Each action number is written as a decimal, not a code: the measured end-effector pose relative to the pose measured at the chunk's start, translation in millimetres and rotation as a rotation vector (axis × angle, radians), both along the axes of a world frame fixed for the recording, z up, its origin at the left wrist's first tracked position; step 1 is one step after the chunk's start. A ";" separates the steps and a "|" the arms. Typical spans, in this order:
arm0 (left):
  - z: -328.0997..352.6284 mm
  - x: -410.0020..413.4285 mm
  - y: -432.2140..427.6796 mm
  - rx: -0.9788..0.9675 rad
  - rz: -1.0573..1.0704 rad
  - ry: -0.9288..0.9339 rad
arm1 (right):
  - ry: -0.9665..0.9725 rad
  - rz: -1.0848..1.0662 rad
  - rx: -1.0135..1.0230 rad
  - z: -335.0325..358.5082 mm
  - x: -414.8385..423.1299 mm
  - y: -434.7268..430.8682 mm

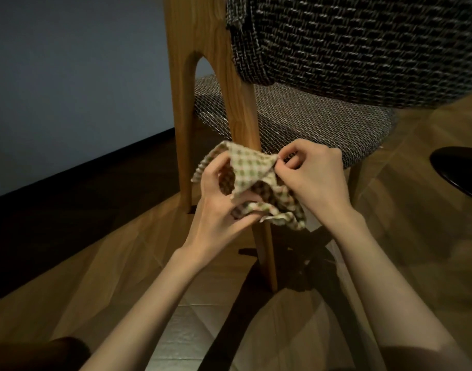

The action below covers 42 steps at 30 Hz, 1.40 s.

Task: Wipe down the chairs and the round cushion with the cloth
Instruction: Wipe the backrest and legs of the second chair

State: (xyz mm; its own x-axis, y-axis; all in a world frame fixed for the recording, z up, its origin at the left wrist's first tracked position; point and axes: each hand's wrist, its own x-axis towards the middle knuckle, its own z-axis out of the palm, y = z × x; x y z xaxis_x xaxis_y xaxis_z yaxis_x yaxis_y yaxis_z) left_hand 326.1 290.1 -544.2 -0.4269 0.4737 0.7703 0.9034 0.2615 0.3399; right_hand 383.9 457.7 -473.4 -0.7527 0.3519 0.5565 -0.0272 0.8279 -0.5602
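Both hands grip the checked cloth (252, 180) in front of the chair's wooden leg (240, 124), the left hand (220, 207) below and the right hand (313, 178) pinching a corner, so folding it flat first should give an even wiping face.

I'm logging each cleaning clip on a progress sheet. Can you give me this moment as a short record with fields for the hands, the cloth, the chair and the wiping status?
left hand: grips the lower folds of the cloth
right hand: pinches the cloth's upper corner
cloth: checked, crumpled, held between both hands in front of the wooden leg
chair: wood frame, woven seat and backrest
wiping: not under way; the cloth seems to be getting refolded
other: glossy black object at the right edge, wooden floor
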 end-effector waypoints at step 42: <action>-40.2 -22.8 31.6 0.357 0.086 -0.600 | 0.447 0.008 0.100 -104.9 -25.9 -48.2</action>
